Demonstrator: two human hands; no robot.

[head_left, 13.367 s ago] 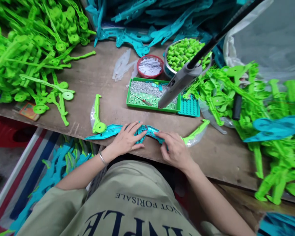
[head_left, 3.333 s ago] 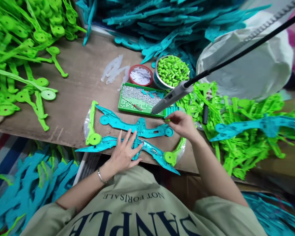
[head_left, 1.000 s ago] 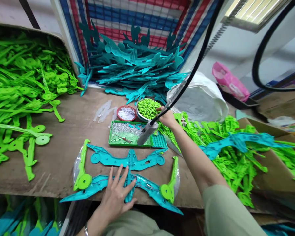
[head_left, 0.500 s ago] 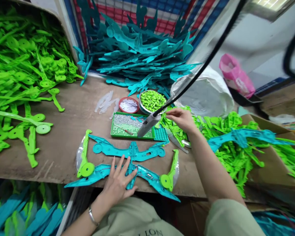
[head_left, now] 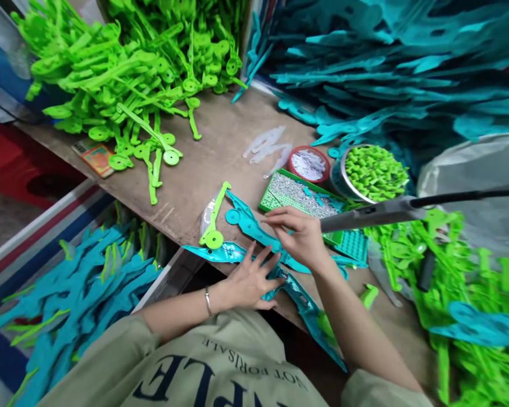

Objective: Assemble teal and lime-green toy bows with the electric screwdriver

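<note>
My left hand (head_left: 250, 280) lies with fingers spread on the middle of a teal bow-shaped plastic part (head_left: 307, 308) at the table's front edge. Just behind it is a second teal bow-shaped part (head_left: 251, 226). Over that second part hovers my right hand (head_left: 299, 233), fingertips pinched together; what they hold, if anything, is too small to make out. A lime-green arm piece (head_left: 214, 226) with clear film sits on the front part's left end. Another green arm piece (head_left: 369, 295) is partly hidden behind my right forearm.
A grey hand tool (head_left: 365, 215) hangs on a black cord beside my right hand. Behind are a green tray (head_left: 263, 198) of small metal pieces, a red basket (head_left: 292, 168) and a bowl of green bits (head_left: 375, 169). Green parts (head_left: 123, 85) and teal parts (head_left: 365, 79) are heaped around.
My right hand has moved left and toward me, from the green pile to above the rear teal part. The view has turned left. My left hand stays on the front part.
</note>
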